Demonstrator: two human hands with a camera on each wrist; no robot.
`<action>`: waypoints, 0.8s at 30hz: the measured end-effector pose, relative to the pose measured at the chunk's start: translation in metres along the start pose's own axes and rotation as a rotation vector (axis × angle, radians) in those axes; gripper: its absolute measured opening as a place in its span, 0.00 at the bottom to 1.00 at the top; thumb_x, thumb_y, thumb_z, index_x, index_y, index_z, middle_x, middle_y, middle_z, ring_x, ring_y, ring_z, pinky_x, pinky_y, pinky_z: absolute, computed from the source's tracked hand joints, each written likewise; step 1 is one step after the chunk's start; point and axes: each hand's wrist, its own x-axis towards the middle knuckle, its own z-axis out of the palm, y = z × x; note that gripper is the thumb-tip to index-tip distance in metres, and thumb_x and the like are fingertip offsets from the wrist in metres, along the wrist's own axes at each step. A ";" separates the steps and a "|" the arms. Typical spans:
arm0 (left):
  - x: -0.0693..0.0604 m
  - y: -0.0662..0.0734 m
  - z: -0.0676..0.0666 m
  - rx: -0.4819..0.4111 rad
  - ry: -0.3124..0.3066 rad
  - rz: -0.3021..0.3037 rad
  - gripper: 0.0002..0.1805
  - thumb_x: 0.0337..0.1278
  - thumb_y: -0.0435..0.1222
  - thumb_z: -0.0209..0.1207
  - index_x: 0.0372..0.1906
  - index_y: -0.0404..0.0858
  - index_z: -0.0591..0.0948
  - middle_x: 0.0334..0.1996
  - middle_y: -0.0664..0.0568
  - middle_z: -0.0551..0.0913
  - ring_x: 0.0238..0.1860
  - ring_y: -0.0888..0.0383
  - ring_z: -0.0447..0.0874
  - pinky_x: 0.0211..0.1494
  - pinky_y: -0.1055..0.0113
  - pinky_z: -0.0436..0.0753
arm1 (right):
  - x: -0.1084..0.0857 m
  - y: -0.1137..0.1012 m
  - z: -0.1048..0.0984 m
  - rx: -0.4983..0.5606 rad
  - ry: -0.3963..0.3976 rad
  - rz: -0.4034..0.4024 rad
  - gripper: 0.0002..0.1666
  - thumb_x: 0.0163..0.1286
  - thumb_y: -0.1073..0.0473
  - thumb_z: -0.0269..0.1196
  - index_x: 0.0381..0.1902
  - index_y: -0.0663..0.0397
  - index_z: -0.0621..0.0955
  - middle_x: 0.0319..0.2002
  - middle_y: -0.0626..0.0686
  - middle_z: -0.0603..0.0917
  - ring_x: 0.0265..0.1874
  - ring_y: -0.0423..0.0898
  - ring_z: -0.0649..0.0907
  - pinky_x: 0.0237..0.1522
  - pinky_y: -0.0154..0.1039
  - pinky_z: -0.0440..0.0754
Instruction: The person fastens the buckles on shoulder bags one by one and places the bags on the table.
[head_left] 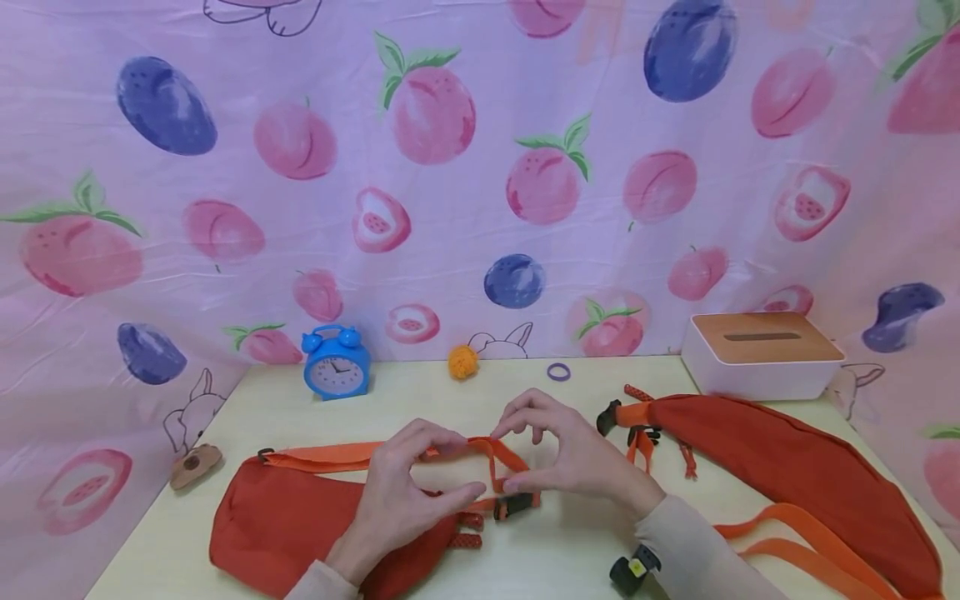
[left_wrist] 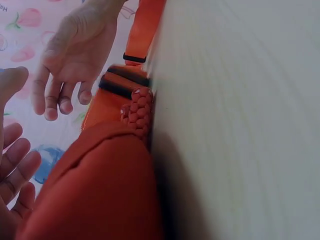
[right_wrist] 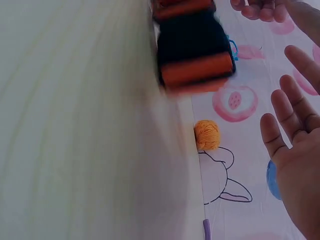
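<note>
A red waist bag point(head_left: 300, 517) lies on the table at the left, its orange strap point(head_left: 322, 457) running along its far edge. The strap's black buckle point(head_left: 514, 505) is fastened; the right wrist view has a blurred close look at this buckle point(right_wrist: 195, 47). My left hand point(head_left: 408, 479) hovers above the bag's right part, fingers loosely bent. Over the strap loop is my right hand point(head_left: 573, 458), thumb and fingers apart. Both wrist views show the palms with nothing held. Braided red zipper pulls point(left_wrist: 138, 112) stick out at the bag's end.
A second red waist bag point(head_left: 795, 475) with orange straps lies at the right, near a white tissue box point(head_left: 765, 375). Along the back stand a blue alarm clock point(head_left: 336, 367), an orange yarn ball point(head_left: 462, 362) and a purple ring point(head_left: 558, 372). A brown object point(head_left: 197, 467) sits far left.
</note>
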 end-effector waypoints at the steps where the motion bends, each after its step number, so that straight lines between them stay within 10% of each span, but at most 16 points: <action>1: 0.000 0.000 -0.001 0.001 0.006 0.005 0.26 0.50 0.47 0.88 0.54 0.60 0.89 0.50 0.63 0.90 0.52 0.64 0.87 0.52 0.53 0.92 | 0.000 0.000 0.000 -0.005 0.003 -0.004 0.29 0.61 0.49 0.87 0.60 0.30 0.90 0.61 0.40 0.82 0.60 0.47 0.80 0.52 0.56 0.86; 13: 0.004 0.005 -0.003 0.036 0.027 0.005 0.26 0.54 0.50 0.85 0.58 0.60 0.88 0.50 0.72 0.87 0.52 0.67 0.86 0.53 0.53 0.92 | -0.002 -0.002 -0.010 -0.051 0.147 -0.030 0.30 0.65 0.50 0.85 0.63 0.31 0.88 0.57 0.42 0.84 0.51 0.45 0.82 0.50 0.49 0.84; 24: 0.008 0.004 -0.005 0.040 0.022 0.025 0.42 0.54 0.52 0.85 0.74 0.62 0.79 0.69 0.69 0.82 0.69 0.63 0.81 0.67 0.46 0.87 | 0.000 -0.003 -0.022 -0.032 0.223 -0.048 0.47 0.66 0.53 0.84 0.79 0.30 0.76 0.69 0.39 0.83 0.65 0.47 0.83 0.62 0.48 0.87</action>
